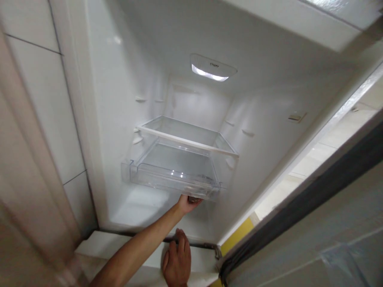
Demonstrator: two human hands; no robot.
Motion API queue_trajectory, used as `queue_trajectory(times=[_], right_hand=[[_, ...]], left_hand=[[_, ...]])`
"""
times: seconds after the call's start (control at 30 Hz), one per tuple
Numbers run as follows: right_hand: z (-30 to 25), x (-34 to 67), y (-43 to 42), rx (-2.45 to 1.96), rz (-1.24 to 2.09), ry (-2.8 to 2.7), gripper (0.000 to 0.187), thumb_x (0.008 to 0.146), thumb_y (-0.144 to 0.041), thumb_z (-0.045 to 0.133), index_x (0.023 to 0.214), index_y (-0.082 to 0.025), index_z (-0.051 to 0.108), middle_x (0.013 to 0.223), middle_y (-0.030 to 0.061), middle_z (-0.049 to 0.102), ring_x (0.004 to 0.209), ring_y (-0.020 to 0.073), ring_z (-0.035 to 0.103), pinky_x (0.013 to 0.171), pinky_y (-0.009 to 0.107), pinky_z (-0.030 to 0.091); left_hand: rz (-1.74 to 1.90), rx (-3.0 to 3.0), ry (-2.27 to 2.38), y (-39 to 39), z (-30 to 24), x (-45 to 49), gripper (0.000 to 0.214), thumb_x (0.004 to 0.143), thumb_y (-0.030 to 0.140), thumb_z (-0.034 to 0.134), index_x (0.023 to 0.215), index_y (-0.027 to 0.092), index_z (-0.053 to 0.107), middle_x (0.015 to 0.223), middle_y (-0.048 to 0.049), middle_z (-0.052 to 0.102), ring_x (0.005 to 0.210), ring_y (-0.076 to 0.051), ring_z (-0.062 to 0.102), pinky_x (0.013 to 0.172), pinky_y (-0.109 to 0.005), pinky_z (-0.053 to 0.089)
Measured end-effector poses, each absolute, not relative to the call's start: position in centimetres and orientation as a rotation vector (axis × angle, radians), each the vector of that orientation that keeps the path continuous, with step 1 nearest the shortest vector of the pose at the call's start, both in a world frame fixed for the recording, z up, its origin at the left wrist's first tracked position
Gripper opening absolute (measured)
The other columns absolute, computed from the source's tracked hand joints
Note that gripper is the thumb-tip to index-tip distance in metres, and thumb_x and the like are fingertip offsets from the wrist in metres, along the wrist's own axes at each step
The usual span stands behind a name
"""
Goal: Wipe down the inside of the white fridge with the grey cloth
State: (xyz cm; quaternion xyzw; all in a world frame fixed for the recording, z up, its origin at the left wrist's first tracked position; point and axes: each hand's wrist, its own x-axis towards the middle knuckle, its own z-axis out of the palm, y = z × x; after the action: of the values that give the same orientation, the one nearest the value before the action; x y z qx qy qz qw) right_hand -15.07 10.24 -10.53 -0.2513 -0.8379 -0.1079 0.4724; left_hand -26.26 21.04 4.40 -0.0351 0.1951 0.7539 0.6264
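Observation:
My left hand point(188, 204) reaches into a fridge compartment from the lower left. Its fingers close round a small dark brownish thing point(194, 199), too unclear to name, just under the front of a clear plastic drawer point(167, 179). Whether the hand also touches the drawer I cannot tell. Lower down, my right hand point(178, 259) lies against the white ledge point(203, 259) below the fridge opening, back of the hand towards me and fingers stretched upward. Above the drawer sits a glass shelf with a white front rim point(191, 141).
A lit lamp point(213, 68) is set in the fridge ceiling. Shelf supports stick out of both side walls. The open door with its dark seal point(302, 199) stands on the right. White tiles point(38, 87) line the left, and a yellow surface point(237, 237) shows by the hinge.

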Motion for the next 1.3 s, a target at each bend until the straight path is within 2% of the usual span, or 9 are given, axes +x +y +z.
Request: queue_trajectory(times=[0.13, 0.23, 0.4, 0.6, 0.7, 0.87, 1.0, 1.13, 1.3], right_hand=[[-10.7, -14.8, 10.5, -0.603, -0.264, -2.090, 0.029, 0.088, -0.006, 0.040, 0.100, -0.014, 0.065, 0.127, 0.0192, 0.062, 0.121, 0.0327, 0.056, 0.094, 0.046, 0.055], [-10.9, -14.7, 10.6, -0.597, -0.242, -2.102, 0.027, 0.087, -0.005, 0.042, 0.095, -0.017, 0.064, 0.128, 0.0178, 0.061, 0.121, 0.0320, 0.056, 0.095, 0.046, 0.054], [-11.0, -14.4, 11.0, -0.577, -0.263, -2.120, 0.025, 0.085, -0.002, 0.045, 0.092, -0.017, 0.064, 0.127, 0.0177, 0.060, 0.120, 0.0318, 0.056, 0.097, 0.046, 0.054], [-11.0, -14.2, 11.3, -0.572, -0.260, -2.155, 0.023, 0.086, -0.003, 0.049, 0.090, -0.018, 0.065, 0.123, 0.0163, 0.060, 0.118, 0.0302, 0.055, 0.099, 0.044, 0.053], [-11.0, -14.1, 11.4, -0.568, -0.292, -2.177, 0.022, 0.086, -0.004, 0.049, 0.092, -0.017, 0.066, 0.125, 0.0178, 0.059, 0.118, 0.0314, 0.053, 0.100, 0.045, 0.052], [-11.1, -14.1, 11.7, -0.582, -0.249, -2.203, 0.021, 0.085, -0.005, 0.052, 0.088, -0.018, 0.067, 0.123, 0.0165, 0.060, 0.118, 0.0310, 0.053, 0.103, 0.045, 0.050], [-10.8, -14.1, 11.7, -0.610, -0.188, -2.237, 0.021, 0.087, -0.007, 0.051, 0.088, -0.019, 0.069, 0.122, 0.0170, 0.061, 0.119, 0.0315, 0.054, 0.104, 0.046, 0.050], [-10.6, -13.8, 11.3, -0.671, -0.002, -2.294, 0.024, 0.084, -0.010, 0.051, 0.092, -0.019, 0.072, 0.126, 0.0184, 0.061, 0.122, 0.0330, 0.054, 0.110, 0.049, 0.047], [-8.4, -13.0, 10.4, -0.750, 0.634, -2.257, 0.018, 0.075, -0.026, 0.060, 0.087, -0.018, 0.072, 0.145, 0.0186, 0.056, 0.143, 0.0377, 0.044, 0.122, 0.057, 0.033]], left_hand=[[1.816, -0.234, 0.450, 16.0, 3.8, -28.2, 0.025, 0.100, 0.022, 0.051, 0.114, 0.007, 0.066, 0.097, -0.0152, 0.074, 0.093, -0.026, 0.074, 0.070, -0.035, 0.062], [2.014, -0.322, 0.426, 11.4, 4.0, -31.0, 0.021, 0.098, 0.019, 0.051, 0.110, 0.015, 0.068, 0.087, -0.0071, 0.077, 0.087, -0.024, 0.076, 0.076, -0.037, 0.065], [2.238, -0.389, 0.445, 3.3, 5.4, -33.8, 0.026, 0.089, 0.010, 0.054, 0.110, 0.017, 0.069, 0.089, -0.0074, 0.080, 0.086, -0.025, 0.077, 0.081, -0.042, 0.065], [2.209, -0.406, 0.660, -4.1, 5.2, -31.2, 0.018, 0.087, 0.009, 0.057, 0.099, 0.014, 0.069, 0.085, -0.0091, 0.080, 0.077, -0.025, 0.076, 0.072, -0.042, 0.065], [2.175, -0.383, 0.818, -6.3, 4.1, -29.2, 0.018, 0.082, 0.005, 0.060, 0.096, 0.011, 0.070, 0.080, -0.0092, 0.079, 0.071, -0.022, 0.075, 0.070, -0.038, 0.064], [2.278, -0.302, 0.939, -9.2, 2.7, -26.9, 0.037, 0.073, 0.003, 0.071, 0.109, 0.011, 0.071, 0.082, -0.0076, 0.080, 0.072, -0.020, 0.076, 0.066, -0.029, 0.062], [2.419, -0.286, 0.981, -10.9, 3.0, -25.6, 0.050, 0.069, 0.009, 0.080, 0.117, 0.020, 0.070, 0.102, -0.0056, 0.081, 0.092, -0.021, 0.077, 0.076, -0.028, 0.062], [2.522, -0.182, 1.001, -11.5, 3.8, -24.2, 0.054, 0.065, 0.022, 0.088, 0.115, 0.024, 0.070, 0.116, -0.0061, 0.079, 0.117, -0.026, 0.071, 0.099, -0.038, 0.058], [2.561, -0.079, 1.123, -10.9, 3.7, -22.6, 0.062, 0.063, 0.044, 0.093, 0.118, 0.025, 0.071, 0.126, -0.0069, 0.075, 0.131, -0.029, 0.062, 0.118, -0.044, 0.042]])
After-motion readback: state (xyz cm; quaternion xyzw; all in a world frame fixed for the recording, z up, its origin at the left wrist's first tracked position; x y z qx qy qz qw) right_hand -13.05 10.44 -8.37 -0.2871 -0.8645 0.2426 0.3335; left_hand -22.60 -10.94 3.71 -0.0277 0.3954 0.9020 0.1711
